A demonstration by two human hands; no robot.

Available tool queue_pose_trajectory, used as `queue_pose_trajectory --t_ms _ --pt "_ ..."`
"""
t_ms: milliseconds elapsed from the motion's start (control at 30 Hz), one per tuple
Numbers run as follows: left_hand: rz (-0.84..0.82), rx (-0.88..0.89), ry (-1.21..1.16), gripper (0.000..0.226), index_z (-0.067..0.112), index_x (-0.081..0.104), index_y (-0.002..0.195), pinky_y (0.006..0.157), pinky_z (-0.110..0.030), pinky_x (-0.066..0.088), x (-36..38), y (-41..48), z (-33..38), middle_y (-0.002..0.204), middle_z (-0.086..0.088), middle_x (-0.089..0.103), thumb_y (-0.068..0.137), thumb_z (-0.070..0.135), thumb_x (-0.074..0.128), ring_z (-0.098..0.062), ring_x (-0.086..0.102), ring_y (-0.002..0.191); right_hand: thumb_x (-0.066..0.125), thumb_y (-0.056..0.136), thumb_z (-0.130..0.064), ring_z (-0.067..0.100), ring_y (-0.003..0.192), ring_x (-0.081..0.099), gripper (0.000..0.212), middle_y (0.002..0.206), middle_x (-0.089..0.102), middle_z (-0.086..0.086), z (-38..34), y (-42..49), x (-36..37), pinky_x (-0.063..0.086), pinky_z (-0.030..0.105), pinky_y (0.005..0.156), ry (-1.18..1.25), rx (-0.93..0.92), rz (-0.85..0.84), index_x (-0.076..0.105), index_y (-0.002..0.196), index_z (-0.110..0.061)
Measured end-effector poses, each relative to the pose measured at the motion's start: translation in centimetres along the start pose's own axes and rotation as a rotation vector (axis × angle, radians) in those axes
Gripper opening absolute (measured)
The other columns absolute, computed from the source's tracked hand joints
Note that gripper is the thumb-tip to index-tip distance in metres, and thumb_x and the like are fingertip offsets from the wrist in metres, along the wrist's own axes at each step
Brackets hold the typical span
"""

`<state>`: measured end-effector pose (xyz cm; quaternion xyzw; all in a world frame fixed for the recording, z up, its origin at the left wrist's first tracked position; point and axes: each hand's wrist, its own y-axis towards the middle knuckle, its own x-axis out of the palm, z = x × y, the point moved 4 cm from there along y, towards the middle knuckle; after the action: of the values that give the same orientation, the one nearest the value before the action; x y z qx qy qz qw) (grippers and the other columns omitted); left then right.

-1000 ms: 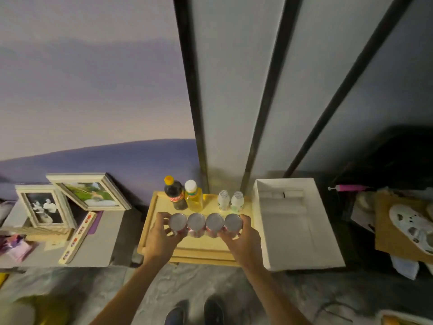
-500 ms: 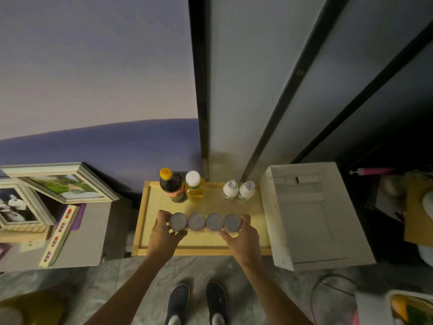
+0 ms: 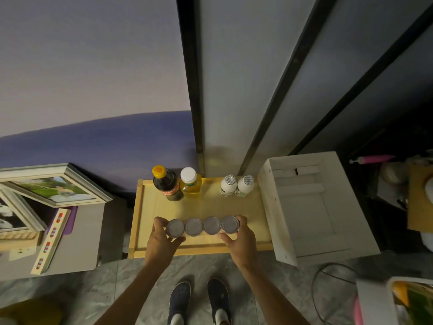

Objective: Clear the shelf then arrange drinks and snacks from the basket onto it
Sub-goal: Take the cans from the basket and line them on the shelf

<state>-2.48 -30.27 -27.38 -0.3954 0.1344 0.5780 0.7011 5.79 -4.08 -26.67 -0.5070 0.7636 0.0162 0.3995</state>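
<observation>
Can row (image 3: pixel 202 227) drifted frontward, perhaps onto shelf (image 3: pixel 150 207); left hand (image 3: pixel 161 242), right hand (image 3: pixel 241 240) grip its ends.

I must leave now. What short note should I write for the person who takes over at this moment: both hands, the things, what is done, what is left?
Left hand grips the left end of the row of four cans; right hand grips the right end.
The row is over the front of the wooden shelf.
At the back stand a dark bottle, a yellow bottle and two small white bottles.
Done: shelf cleared, bottles placed.
Left: release the cans, then fetch any snacks from the basket; its contents are unclear.
</observation>
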Motion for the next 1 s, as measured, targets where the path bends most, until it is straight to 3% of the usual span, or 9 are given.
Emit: queue_pose_trajectory --t_ms 100,200,333,467,667,800,933,1000 --pt "-0.021 0.021 0.049 0.077 0.032 0.037 0.117 0.078 -0.042 0.063 -0.8 -0.4 0.5 0.118 -0.001 0.06 0.071 0.023 0.098 -0.026 0.068 0.102 0.093 0.08 -0.04 0.026 0.124 0.065 0.078 0.132 0.069 0.0 -0.5 -0.3 -0.4 0.054 0.038 0.1 -0.046 -0.005 -0.052 0.05 0.141 -0.017" --pt "-0.061 0.101 0.116 0.078 0.025 0.043 0.133 0.082 -0.04 0.061 -1.5 -1.5 2.3 0.131 -0.002 0.057 0.075 0.038 0.094 -0.02 0.065 0.105 0.089 0.081 -0.049 0.023 0.149 0.045 0.105 0.163 0.045 0.002 -2.3 -1.0 -1.5 0.04 0.035 0.118 -0.087 -0.029 -0.15 0.031 0.162 -0.015" --pt "-0.07 0.197 0.112 0.091 0.023 0.04 0.148 0.083 -0.039 0.061 -3.5 -3.4 7.3 0.149 -0.002 0.046 0.078 0.065 0.081 -0.02 0.066 0.108 0.081 0.079 -0.068 0.02 0.154 0.038 0.118 0.171 0.033 -0.001 -5.6 -2.4 -4.6 0.04 0.038 0.121 -0.107 -0.084 -0.129 0.016 0.168 -0.025" --pt "-0.056 0.408 0.103 0.082 0.033 0.04 0.148 0.083 -0.039 0.057 -7.4 -5.2 13.3 0.148 0.007 0.048 0.082 0.06 0.08 -0.02 0.066 0.11 0.07 0.081 -0.078 0.017 0.155 0.035 0.113 0.171 0.032 -0.005 -9.6 -5.0 -10.5 0.036 0.036 0.121 -0.1 -0.113 -0.004 0.018 0.167 -0.027" --pt "-0.058 0.649 0.253 0.09 0.027 0.042 0.15 0.1 -0.04 0.055 -11.3 -7.8 21.6 0.152 0.002 0.05 0.081 0.082 0.062 -0.021 0.058 0.13 0.057 0.08 -0.089 0.018 0.157 0.028 0.115 0.173 0.023 -0.005 -12.8 -11.4 -19.7 0.031 0.04 0.124 -0.124 -0.031 0.311 0.013 0.167 -0.029" --pt "-0.085 0.792 0.275 0.074 0.032 0.049 0.135 0.09 -0.039 0.052 -11.2 -10.6 28.2 0.135 0.004 0.057 0.081 0.083 0.056 -0.02 0.059 0.116 0.051 0.079 -0.094 0.02 0.158 0.025 0.117 0.175 0.014 -0.005 -12.3 -17.1 -24.9 0.033 0.047 0.125 -0.097 0.091 0.514 0.002 0.167 -0.033" --pt "-0.197 0.895 0.235 0.088 0.03 0.047 0.144 0.1 -0.045 0.052 -9.0 -15.4 33.7 0.143 0.002 0.051 0.077 0.087 0.05 -0.021 0.055 0.121 0.044 0.077 -0.096 0.021 0.159 0.024 0.118 0.176 0.013 -0.007 -9.0 -23.9 -30.3 0.034 0.047 0.124 -0.092 0.236 0.645 0.014 0.168 -0.027" --pt "-0.233 0.943 0.259 0.093 0.03 0.043 0.149 0.103 -0.048 0.053 -7.5 -18.3 35.6 0.148 0.002 0.047 0.078 0.09 0.049 -0.022 0.056 0.125 0.039 0.074 -0.1 0.024 0.155 0.034 0.116 0.171 0.027 -0.005 -7.2 -28.0 -32.6 0.039 0.045 0.122 -0.123 0.299 0.709 0.028 0.164 -0.027"
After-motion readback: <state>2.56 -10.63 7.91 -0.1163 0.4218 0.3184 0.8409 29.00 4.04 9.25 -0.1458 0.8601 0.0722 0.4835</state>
